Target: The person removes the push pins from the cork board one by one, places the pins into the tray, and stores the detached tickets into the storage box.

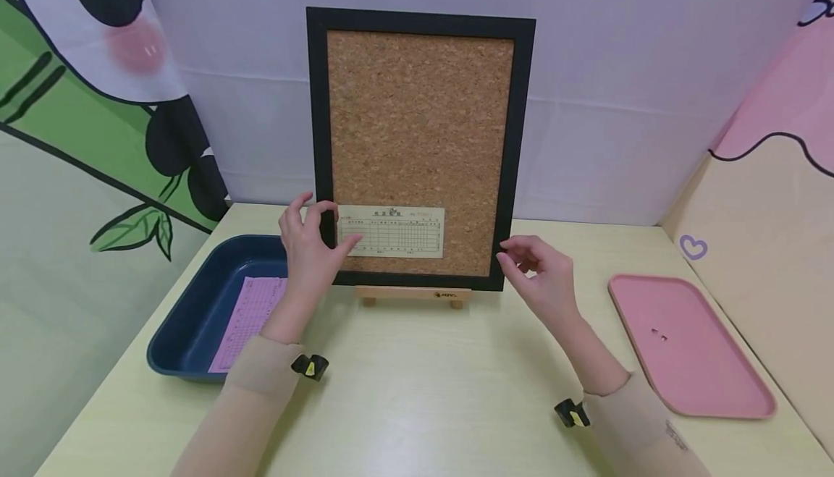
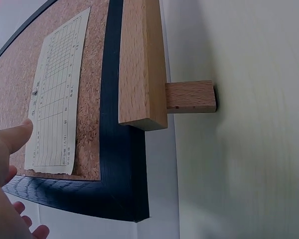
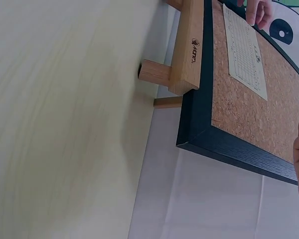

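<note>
A cork board (image 1: pixel 420 122) in a black frame stands upright on a small wooden easel (image 1: pixel 412 292). Low on the cork lies a pale printed form (image 1: pixel 397 234), its torn-looking short edge at the left. My left hand (image 1: pixel 309 249) is at the frame's left side, thumb straight over the form's left end and the index finger near its upper corner. In the left wrist view the thumb tip overlaps the form's edge (image 2: pixel 55 114). Beside the frame's right edge is my right hand (image 1: pixel 544 278), thumb and index fingertips close together; I cannot tell whether something tiny is between them.
A dark blue tray (image 1: pixel 172 339) on the left holds pink printed sheets (image 1: pixel 250 318). On the right lies a pink tray (image 1: pixel 710 361) with a few tiny dark pieces (image 1: pixel 659 334). Behind the board hangs a pale cloth (image 1: pixel 606 64); everything stands on a light wooden table (image 1: pixel 417 390).
</note>
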Action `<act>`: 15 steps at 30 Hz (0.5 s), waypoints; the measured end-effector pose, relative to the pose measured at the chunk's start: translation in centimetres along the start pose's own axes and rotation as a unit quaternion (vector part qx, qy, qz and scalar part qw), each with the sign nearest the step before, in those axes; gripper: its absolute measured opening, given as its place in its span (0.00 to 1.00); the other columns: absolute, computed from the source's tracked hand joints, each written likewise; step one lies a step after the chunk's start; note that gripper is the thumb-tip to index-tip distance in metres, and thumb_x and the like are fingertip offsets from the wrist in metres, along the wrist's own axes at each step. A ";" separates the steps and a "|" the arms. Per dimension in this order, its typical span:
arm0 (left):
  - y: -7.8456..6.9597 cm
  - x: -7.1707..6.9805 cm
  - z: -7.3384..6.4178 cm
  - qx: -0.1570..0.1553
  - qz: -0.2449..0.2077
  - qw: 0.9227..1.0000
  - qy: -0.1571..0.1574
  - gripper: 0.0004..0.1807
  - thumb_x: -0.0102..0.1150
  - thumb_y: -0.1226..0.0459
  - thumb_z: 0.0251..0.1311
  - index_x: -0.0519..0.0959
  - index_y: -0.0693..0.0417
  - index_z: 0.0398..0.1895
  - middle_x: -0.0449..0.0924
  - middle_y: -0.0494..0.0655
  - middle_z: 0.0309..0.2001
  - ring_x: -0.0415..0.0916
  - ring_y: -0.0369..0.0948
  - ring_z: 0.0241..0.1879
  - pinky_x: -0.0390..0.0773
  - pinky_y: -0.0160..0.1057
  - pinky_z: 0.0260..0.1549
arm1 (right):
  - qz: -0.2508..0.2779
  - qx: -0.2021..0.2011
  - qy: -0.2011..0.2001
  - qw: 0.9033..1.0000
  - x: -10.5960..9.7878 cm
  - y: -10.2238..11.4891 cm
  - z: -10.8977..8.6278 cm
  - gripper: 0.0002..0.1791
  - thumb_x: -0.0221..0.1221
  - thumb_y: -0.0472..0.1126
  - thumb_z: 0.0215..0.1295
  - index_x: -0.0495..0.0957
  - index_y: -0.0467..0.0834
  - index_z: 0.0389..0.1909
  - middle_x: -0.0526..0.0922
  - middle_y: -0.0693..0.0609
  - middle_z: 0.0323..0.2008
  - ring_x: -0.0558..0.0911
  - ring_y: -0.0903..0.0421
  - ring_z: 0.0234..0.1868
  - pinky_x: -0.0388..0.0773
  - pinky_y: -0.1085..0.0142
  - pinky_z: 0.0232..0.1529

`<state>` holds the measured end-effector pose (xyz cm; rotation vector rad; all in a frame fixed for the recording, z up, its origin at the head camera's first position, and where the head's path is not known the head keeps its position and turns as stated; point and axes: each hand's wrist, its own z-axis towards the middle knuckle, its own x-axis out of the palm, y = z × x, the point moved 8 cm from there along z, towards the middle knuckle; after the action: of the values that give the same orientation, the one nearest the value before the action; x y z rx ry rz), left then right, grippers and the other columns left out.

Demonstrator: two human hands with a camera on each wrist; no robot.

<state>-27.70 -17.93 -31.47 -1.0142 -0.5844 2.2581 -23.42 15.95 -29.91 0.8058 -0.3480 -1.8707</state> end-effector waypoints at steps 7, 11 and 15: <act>0.0 0.5 0.6 0.002 0.014 1.000 0.002 0.31 0.73 0.55 0.47 0.69 0.54 0.53 0.50 0.55 0.68 0.45 0.54 0.66 0.49 0.60 0.61 | -0.008 0.008 0.016 1.000 1.5 1.4 0.9 0.10 0.65 0.25 0.52 0.79 0.32 0.36 0.81 0.45 0.27 0.75 0.61 0.25 0.74 0.77 0.27; 0.1 0.8 0.8 0.007 0.023 1.000 0.000 0.32 0.73 0.55 0.46 0.69 0.53 0.52 0.49 0.55 0.68 0.45 0.55 0.65 0.49 0.60 0.60 | -0.002 0.015 0.023 1.000 2.7 0.2 1.2 0.09 0.65 0.28 0.54 0.80 0.36 0.37 0.83 0.47 0.29 0.77 0.61 0.26 0.75 0.76 0.28; 0.2 0.9 1.0 0.007 0.031 1.000 -0.001 0.32 0.75 0.55 0.44 0.69 0.53 0.51 0.49 0.55 0.68 0.45 0.55 0.66 0.50 0.60 0.60 | -0.003 0.007 0.031 0.999 3.7 -0.7 1.5 0.08 0.64 0.32 0.57 0.80 0.39 0.38 0.83 0.50 0.30 0.76 0.61 0.26 0.75 0.74 0.27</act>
<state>-29.03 -17.63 -31.50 -1.0359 -0.5447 2.3134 -25.85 12.78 -30.59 0.8739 -0.3201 -1.8455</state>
